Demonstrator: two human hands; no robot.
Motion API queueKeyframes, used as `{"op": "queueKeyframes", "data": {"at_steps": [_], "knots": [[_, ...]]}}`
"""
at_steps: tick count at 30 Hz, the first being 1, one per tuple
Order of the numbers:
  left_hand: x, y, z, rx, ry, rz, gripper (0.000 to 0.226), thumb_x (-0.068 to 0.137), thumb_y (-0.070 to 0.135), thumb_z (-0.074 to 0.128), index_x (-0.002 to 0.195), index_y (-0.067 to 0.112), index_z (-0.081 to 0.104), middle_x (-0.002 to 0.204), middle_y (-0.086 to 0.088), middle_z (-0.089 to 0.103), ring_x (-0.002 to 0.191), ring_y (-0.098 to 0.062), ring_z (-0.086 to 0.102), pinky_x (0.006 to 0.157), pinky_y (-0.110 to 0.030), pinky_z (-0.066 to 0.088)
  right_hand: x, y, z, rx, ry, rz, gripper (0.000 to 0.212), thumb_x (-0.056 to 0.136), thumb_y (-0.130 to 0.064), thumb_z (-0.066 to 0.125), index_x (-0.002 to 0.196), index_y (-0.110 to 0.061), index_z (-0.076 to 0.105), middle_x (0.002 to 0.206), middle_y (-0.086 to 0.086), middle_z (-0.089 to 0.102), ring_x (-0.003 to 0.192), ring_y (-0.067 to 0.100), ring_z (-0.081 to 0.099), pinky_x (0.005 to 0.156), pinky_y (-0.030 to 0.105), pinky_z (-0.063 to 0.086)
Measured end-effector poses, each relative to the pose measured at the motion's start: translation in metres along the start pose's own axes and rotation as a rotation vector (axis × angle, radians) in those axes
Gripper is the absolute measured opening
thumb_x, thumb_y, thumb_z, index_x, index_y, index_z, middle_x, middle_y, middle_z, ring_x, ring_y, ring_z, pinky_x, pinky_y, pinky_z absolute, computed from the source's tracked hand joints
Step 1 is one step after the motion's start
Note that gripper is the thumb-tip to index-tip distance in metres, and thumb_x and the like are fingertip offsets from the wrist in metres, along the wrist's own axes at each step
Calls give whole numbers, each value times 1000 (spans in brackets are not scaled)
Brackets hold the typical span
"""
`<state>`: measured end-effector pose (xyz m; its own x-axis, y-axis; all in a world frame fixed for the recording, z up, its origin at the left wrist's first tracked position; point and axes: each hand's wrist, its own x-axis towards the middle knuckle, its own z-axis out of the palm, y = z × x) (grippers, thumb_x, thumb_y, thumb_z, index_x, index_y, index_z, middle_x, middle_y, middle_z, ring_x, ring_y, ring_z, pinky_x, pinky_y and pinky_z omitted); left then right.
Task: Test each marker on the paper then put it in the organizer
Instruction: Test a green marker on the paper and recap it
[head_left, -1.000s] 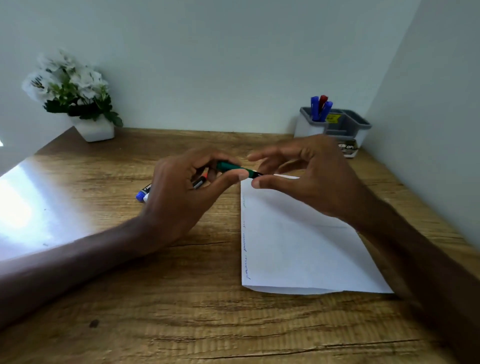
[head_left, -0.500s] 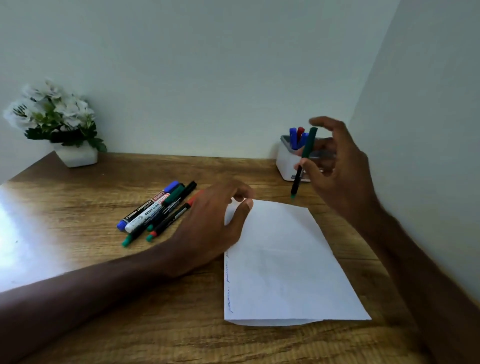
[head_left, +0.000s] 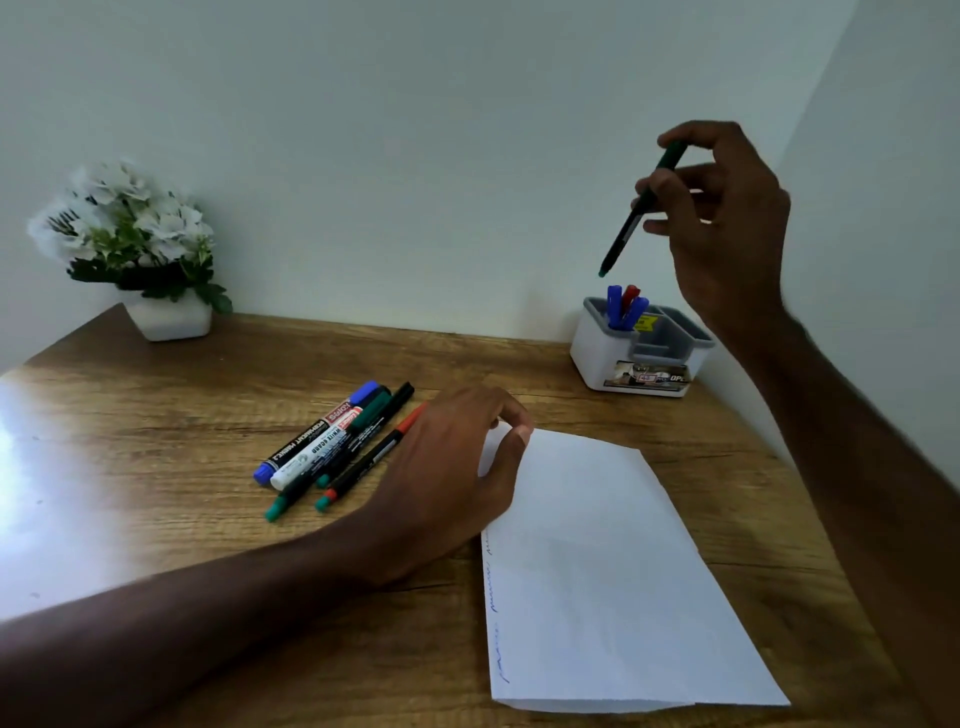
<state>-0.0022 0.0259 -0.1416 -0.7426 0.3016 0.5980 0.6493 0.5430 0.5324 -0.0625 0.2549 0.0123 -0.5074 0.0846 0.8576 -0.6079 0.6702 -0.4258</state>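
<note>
My right hand (head_left: 724, 218) pinches a thin green marker (head_left: 626, 234), which hangs tilted with its lower end just above the white and grey organizer (head_left: 602, 353). Two blue markers and a red one (head_left: 626, 306) stand in the organizer's left compartment. My left hand (head_left: 452, 478) rests on the top left corner of the white paper (head_left: 608, 571), fingers loosely curled and holding nothing. Faint scribbles run down the paper's left edge. Several markers (head_left: 337, 447) lie side by side on the wooden desk, left of that hand.
A white pot of white flowers (head_left: 130, 244) stands at the back left of the desk. Walls close off the back and the right side, with the organizer in that corner. Bright glare lies on the desk's left part.
My right hand has lifted the green marker up and away from the paper to above the organizer. My left hand let go of the marker and settled on the paper's corner.
</note>
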Motion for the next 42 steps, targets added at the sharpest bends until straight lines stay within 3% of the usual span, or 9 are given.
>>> {"op": "queueKeyframes", "data": {"at_steps": [4,7,16,22,27,32,35,39,42], "knots": [[1,1,-1,13,-15,-10,7,99,34,61,104,31,65,103,20,66,98,3,55,84,-2,33,17,12,16,-65,0,-47,25,98,-16,59,122,-13,64,101,9,74,89,14,75,71,35,64],[1,1,-1,12,-22,-13,7,99,34,60,103,31,65,104,19,66,99,3,53,83,-4,32,16,28,24,-141,-117,-68,23,98,-16,62,120,-13,66,102,2,73,87,14,75,77,34,64],[2,0,0,17,-15,-3,5,98,32,62,102,30,64,101,19,64,97,5,47,82,-4,32,-3,60,25,-312,-269,56,17,97,-21,68,109,-12,77,90,-1,75,79,12,71,70,1,47],[2,-1,1,18,-21,-12,7,98,34,61,102,30,65,102,19,64,97,4,49,83,-5,33,-11,67,19,-307,-302,72,25,104,-21,58,114,-7,76,102,6,77,77,1,70,75,9,53],[3,-1,1,28,-15,-10,7,98,33,62,103,30,65,101,22,62,97,7,46,81,-3,32,-17,66,17,-293,-193,76,30,106,-27,53,119,-9,74,107,4,77,100,12,72,88,37,61],[3,-2,1,21,-6,7,8,98,34,61,102,29,66,101,19,65,96,4,50,82,-5,32,-37,32,15,-207,27,66,30,106,-26,49,110,-13,76,99,-8,75,95,6,72,81,22,59],[2,-2,1,27,-7,3,7,98,33,62,102,29,66,101,19,66,96,4,51,82,-3,31,-61,6,14,-137,50,21,27,105,-20,53,103,-10,77,91,-7,75,87,2,72,79,19,57],[2,-2,-1,40,17,12,4,96,30,64,99,29,66,97,19,67,94,1,54,81,-2,33,-102,-20,21,-102,-158,-55,19,100,-11,62,89,-10,77,81,-6,73,77,-5,69,70,9,52],[0,-1,-2,55,45,-1,4,94,31,64,97,30,65,95,18,66,91,-1,57,78,-15,41,-126,-26,28,-105,-408,-101,17,96,-14,64,87,-13,79,76,-8,74,64,1,69,57,22,58]]}}
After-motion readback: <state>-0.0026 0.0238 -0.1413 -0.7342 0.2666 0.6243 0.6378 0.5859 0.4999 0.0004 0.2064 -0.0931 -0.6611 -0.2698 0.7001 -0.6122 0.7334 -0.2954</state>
